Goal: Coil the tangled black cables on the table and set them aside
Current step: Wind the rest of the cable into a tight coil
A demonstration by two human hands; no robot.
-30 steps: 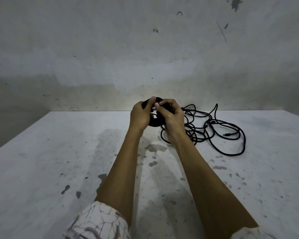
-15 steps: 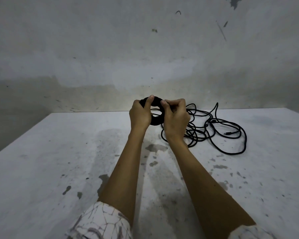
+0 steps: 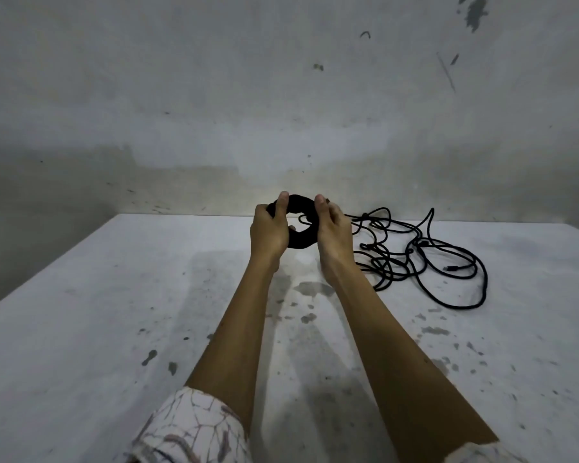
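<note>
A tight black cable coil (image 3: 301, 240), ring-shaped with a hole in the middle, is held upright above the far middle of the white table (image 3: 114, 312). My left hand (image 3: 269, 228) grips its left side, thumb over the top. My right hand (image 3: 333, 230) grips its right side, thumb up on the rim. A loose strand runs from the coil to a tangled black cable pile (image 3: 422, 259) lying on the table just right of my right hand. A plug end lies inside that pile.
The table carries grey stains and paint chips. A stained grey wall (image 3: 281, 111) rises right behind its far edge. The table's left edge slants from the far corner toward the near left.
My right hand has shifted from over the coil's front to its right side, so the ring's hole now shows. The coil stays at about the same height.
</note>
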